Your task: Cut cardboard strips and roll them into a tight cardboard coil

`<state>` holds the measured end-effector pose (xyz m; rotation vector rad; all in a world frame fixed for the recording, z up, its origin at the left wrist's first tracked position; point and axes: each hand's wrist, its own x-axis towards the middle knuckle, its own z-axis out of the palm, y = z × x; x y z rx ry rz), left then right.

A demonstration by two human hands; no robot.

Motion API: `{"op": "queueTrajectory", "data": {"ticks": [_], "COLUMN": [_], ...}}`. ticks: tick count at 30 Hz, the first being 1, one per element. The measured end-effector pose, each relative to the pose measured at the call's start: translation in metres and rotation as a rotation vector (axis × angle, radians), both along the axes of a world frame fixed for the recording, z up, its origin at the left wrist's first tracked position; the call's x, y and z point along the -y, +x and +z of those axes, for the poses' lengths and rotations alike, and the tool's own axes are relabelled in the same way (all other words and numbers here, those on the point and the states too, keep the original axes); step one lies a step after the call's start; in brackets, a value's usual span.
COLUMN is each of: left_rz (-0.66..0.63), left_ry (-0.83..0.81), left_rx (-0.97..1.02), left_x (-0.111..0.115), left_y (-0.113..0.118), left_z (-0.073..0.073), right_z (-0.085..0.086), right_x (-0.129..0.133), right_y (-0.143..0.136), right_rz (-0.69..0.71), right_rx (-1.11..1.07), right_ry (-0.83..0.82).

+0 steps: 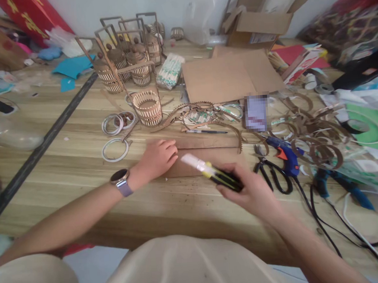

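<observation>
My left hand (161, 158), with a watch (120, 177) on its wrist, lies on the left end of a flat strip of brown cardboard (191, 168). Its fingers are laid over the cardboard, slightly bent. In my right hand (255, 186) is a black and yellow utility knife (224, 178), held closed around the handle. The knife's pale front end points up and left above the cardboard and is blurred, so I cannot tell whether it touches. A black pen (207, 132) lies just beyond the strip.
Beyond stand an open slatted basket (148, 109) and several lidded ones with tall handles. Tape rings (115, 150) lie left. On the right are scissors (273, 174), a blue glue gun (287, 154), pliers (344, 186), cables and curled cardboard strips. A large cardboard sheet (223, 76) lies behind.
</observation>
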<state>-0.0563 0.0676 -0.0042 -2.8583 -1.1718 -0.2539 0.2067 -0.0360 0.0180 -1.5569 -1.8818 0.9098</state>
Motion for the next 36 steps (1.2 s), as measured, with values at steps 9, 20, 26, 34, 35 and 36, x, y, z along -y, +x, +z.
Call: {"op": "queueTrajectory", "data": {"ticks": [9,20,26,34,35,36], "left_rz": [-0.011,0.064,0.08,0.061,0.056,0.05], "left_ry": [-0.104,-0.133,-0.177,-0.176,-0.174,-0.171], "left_rx": [0.059,0.044,0.01,-0.009,-0.002,0.005], "left_x": [0.036,0.023,0.018,0.01,0.01,0.01], "left_y": [0.01,0.006,0.005,0.0,0.0,-0.001], "left_z": [-0.009,-0.019,-0.027,-0.031,-0.031,-0.032], "right_z": [0.034,-0.032,-0.012,0.005,0.005,0.005], "right_x": [-0.022,0.061,0.066,0.035,0.033,0.032], "right_y": [0.013,0.044,0.039,0.002,0.0,-0.002], "right_rz": [-0.403,-0.345,-0.363,-0.434,-0.422,-0.404], "right_rx": [-0.784,-0.973,-0.93,-0.959,-0.967,-0.973], "right_ry": [-0.05,-0.28,-0.516,-0.676,-0.68,-0.681]}}
